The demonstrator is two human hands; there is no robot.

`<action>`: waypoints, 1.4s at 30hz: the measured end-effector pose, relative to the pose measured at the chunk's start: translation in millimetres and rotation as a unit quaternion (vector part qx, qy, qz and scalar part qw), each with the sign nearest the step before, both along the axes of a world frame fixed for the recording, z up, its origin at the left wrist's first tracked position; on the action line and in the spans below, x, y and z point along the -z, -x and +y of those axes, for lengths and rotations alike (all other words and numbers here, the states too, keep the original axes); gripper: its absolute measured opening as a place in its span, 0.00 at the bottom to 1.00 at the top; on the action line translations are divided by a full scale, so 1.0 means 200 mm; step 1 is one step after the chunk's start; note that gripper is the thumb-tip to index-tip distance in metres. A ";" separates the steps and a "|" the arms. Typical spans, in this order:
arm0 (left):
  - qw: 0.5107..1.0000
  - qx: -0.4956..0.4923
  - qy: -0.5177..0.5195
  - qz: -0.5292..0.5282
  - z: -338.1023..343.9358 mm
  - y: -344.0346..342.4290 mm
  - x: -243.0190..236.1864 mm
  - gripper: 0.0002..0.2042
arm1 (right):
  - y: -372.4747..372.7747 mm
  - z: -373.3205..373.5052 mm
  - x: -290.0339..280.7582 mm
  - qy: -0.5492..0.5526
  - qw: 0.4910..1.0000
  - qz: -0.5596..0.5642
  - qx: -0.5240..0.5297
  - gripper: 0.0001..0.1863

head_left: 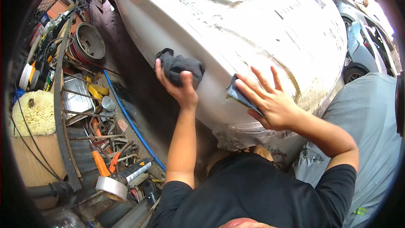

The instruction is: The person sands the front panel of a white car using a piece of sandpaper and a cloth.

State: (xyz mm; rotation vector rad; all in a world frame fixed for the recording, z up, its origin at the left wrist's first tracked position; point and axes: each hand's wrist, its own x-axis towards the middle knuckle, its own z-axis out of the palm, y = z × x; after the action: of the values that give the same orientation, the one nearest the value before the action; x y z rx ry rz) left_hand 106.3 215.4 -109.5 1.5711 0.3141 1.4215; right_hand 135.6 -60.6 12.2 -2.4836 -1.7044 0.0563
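My left hand (183, 93) grips a dark grey crumpled cloth (179, 65) against the white painted side of a large curved body panel (164, 27). My right hand (276, 107) holds a thin blue-grey pad (235, 95) flat on the panel just right of the cloth, thumb tucked low and fingers spread over it and onto the surface. Printed paper or plastic masking (270, 12) covers much of the panel's top, and its crumpled lower end hangs near my body. Part of the pad is hidden under my fingers.
Cluttered shelving (63, 101) on the left holds tools, tape rolls (112, 185), a fluffy yellow pad (33, 112) and a metal wheel rim (88, 40). A blue hose (122, 116) runs beside it. At the right lie a grey-covered object (346, 131) and light-coloured vehicles (360, 46).
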 end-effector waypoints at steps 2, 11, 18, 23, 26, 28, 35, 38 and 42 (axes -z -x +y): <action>0.974 0.019 -0.226 0.028 0.04 0.01 -0.09 0.42 | 0.08 -0.08 -0.03 -0.056 0.992 0.103 0.041 0.46; 0.953 -0.156 -0.142 0.217 0.65 -0.42 -0.53 0.21 | 0.47 -0.57 0.34 -0.377 0.852 0.326 0.158 0.39; 0.932 -0.099 -0.252 0.241 -0.01 -0.33 -0.63 0.16 | 0.48 -0.86 0.45 -0.424 0.806 0.373 0.179 0.37; 0.900 -0.090 -0.361 0.228 -0.48 -0.15 -0.54 0.12 | 0.42 -0.99 0.40 -0.399 0.839 0.358 0.090 0.36; 0.901 -0.065 -0.353 0.243 -0.73 0.01 -0.46 0.12 | 0.40 -1.06 0.42 -0.431 0.819 0.371 0.077 0.36; 0.902 -0.058 -0.369 0.216 -0.85 0.08 -0.36 0.12 | 0.39 -1.10 0.44 -0.431 0.816 0.378 0.073 0.36; 0.918 -0.017 -0.373 0.132 -0.79 0.07 -0.36 0.12 | 0.46 -1.22 0.54 -0.450 0.763 0.451 0.110 0.39; 0.946 -0.103 -0.232 0.202 -0.46 -0.04 -0.50 0.12 | 0.54 -1.22 0.54 -0.433 0.752 0.474 0.147 0.41; 0.981 0.010 -0.149 0.125 -0.43 -0.04 -0.66 0.15 | 0.60 -1.13 0.58 -0.439 0.671 0.574 0.167 0.37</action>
State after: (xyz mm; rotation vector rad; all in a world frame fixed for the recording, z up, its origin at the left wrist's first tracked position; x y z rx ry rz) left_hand 114.3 129.8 22.1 1.9982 0.2395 1.3011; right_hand 14.7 -286.6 -104.6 -1.3363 -0.4668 0.4966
